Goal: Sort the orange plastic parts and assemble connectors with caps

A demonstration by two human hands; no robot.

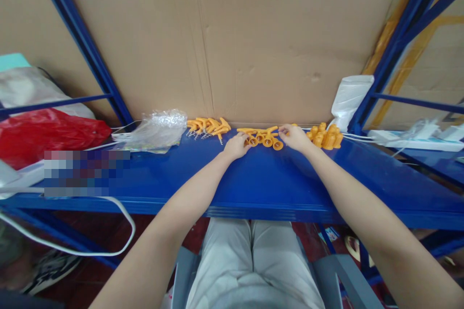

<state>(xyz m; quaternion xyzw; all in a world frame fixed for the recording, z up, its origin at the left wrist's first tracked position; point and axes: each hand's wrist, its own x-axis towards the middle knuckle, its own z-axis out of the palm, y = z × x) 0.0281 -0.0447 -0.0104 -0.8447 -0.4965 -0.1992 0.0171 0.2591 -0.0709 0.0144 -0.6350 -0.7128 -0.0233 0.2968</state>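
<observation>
A row of orange corkscrews (267, 141) lies on the blue shelf, T-shaped handles toward the cardboard and round open ends facing me. At its left end, my left hand (236, 146) has its fingers closed around the outermost corkscrew, which it partly covers. My right hand (293, 136) is at the right end of the row, fingers curled by a handle tip; whatever is between them is hidden. Left of the row is a pile of orange handles (208, 124) with bare metal spirals. Several orange hollow sleeves (328, 136) stand grouped beyond my right hand.
A cardboard sheet (253, 48) closes off the back of the blue shelf (261, 183). Clear plastic bags (157, 130) and a red bag (54, 130) lie to the left. A white bag (351, 99) leans by the right post. A white cable (132, 227) loops off the left front edge.
</observation>
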